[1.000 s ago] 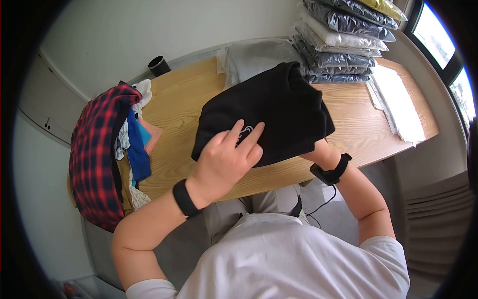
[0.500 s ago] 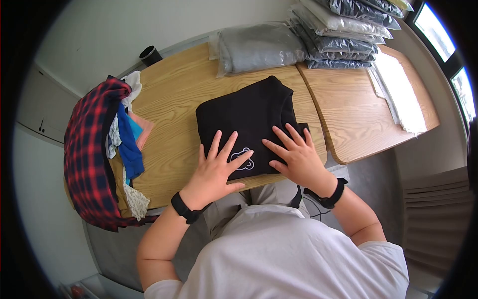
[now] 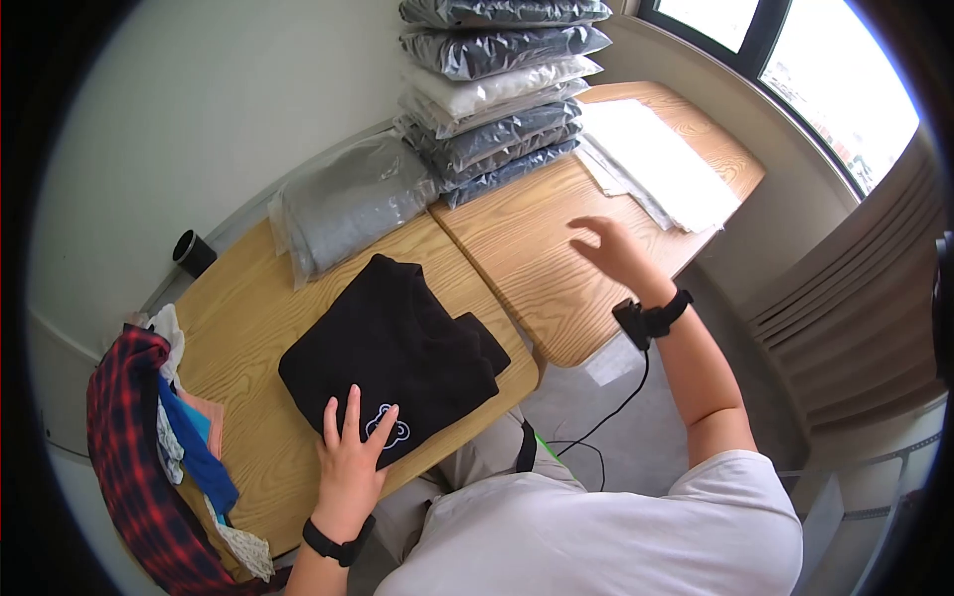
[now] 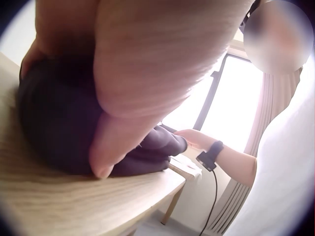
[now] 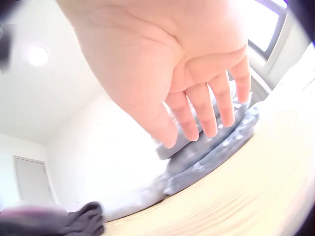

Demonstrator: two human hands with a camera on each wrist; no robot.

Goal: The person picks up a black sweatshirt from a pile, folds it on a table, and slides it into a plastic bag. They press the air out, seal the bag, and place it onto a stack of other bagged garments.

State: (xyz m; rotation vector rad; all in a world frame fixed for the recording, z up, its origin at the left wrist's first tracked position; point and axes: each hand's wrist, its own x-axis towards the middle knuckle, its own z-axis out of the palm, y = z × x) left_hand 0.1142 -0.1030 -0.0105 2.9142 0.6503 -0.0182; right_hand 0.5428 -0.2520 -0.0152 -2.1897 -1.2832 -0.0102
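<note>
A folded black sweatshirt [image 3: 373, 338] with a white bear outline [image 3: 388, 425] lies on the wooden table. My left hand [image 3: 350, 467] rests on its near left part with fingers spread. In the left wrist view the thumb [image 4: 106, 157] hangs over the dark fabric [image 4: 54, 118] near the table edge. Away from the garment, my right hand [image 3: 621, 256] is raised over the right-hand table, holding nothing. The right wrist view shows its palm [image 5: 162, 64] with loosely bent fingers, in front of the bagged stack. Flat white sheets [image 3: 661, 164] lie beyond that hand.
A tall stack of bagged garments [image 3: 497, 129] stands at the back, beside a grey bagged garment [image 3: 358, 199]. On the left are a red plaid shirt [image 3: 129, 447] and several other clothes. A black cup [image 3: 194, 254] stands at the far left edge. A cable [image 3: 626, 402] hangs from the right wrist.
From holding up the sweatshirt, both hands came to lie on it on the table. Now the right hand has lifted off and moved right, while the left stays. The head view has turned right.
</note>
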